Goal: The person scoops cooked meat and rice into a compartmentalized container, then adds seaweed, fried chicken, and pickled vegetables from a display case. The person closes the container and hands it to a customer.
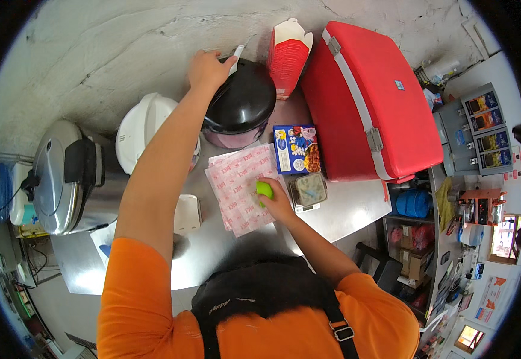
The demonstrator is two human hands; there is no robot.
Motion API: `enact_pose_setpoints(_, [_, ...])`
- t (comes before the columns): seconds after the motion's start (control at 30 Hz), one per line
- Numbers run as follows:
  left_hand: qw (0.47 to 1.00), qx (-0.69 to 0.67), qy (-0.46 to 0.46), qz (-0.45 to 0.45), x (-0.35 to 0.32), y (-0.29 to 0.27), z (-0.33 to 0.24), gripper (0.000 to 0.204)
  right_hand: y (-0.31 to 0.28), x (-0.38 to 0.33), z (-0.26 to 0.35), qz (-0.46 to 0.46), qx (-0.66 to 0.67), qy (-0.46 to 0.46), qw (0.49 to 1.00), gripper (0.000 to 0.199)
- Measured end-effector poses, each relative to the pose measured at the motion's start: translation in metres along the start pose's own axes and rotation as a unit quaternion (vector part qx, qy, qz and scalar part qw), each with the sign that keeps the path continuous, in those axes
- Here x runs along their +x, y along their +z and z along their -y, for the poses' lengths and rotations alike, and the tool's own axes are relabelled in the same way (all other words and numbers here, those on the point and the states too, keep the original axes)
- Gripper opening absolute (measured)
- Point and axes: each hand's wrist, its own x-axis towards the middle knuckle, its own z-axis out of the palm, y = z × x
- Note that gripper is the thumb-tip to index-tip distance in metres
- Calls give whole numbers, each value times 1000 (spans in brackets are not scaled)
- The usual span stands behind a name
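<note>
My left hand [208, 70] reaches to the far side, closed on a slim white utensil [235, 60] beside a pot or cooker with a glossy black lid [242, 99]. Only part of the utensil shows, so its exact kind is unclear. My right hand [276, 202] grips a small lime-green rounded piece [264, 189], partly covered by my fingers. It rests on or just above a stack of pink-and-white printed paper sheets [236, 206]. Close to the right hand are a clear-lidded container [310, 189] and a blue printed box [297, 149].
A large red cooler [368, 102] borders the right side, with nested red-and-white cartons [289, 60] near the wall. To the left stand a white rounded cooker [144, 128] and a big steel pressure-type pot [63, 176]. A pale open carton [187, 214] lies on the steel table [212, 257].
</note>
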Motion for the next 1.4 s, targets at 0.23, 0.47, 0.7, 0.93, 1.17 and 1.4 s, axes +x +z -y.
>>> enact_pose_setpoints(0.23, [988,-115,-24,103,55,39,8,38,-29,-20,21,73,233,118,963,56])
enact_pose_setpoints(0.47, [909,-252,117,312,-63,-31,-3,31,-61,-26,43,-65,355,102,927,59])
enact_pose_setpoints(0.7, [968,-94,218,-79,-100,-30,29,50,-124,-12,67,-76,478,61,873,68])
enact_pose_setpoints(0.93, [929,-203,156,268,-54,-32,95,63,-126,-24,77,-58,486,91,867,71])
enact_pose_setpoints(1.17, [895,-220,227,314,-11,-63,56,59,-119,-19,95,21,494,89,865,72])
enact_pose_setpoints(1.4, [820,-203,326,424,96,-121,-56,91,-90,111,172,27,43,-136,989,48])
